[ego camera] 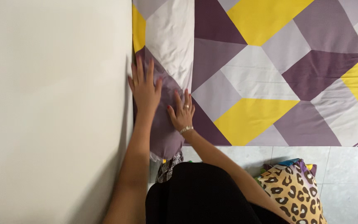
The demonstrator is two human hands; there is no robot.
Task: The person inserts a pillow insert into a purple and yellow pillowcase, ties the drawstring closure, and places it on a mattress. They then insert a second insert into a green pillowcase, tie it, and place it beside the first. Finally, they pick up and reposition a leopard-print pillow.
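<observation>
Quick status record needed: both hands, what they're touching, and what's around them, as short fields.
left hand: flat, fingers spread, pressing the bedsheet edge beside the wall
right hand: flat on the sheet, ring and bracelet worn
bedsheet: geometric purple, grey, yellow and white
sheet corner: hangs over the bed edge
floor: pale tiles
leopard-print pillow: lower right, on the floor

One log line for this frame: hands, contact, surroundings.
left hand: flat on bedsheet, by wall | right hand: flat on bedsheet | leopard-print pillow: on floor
</observation>
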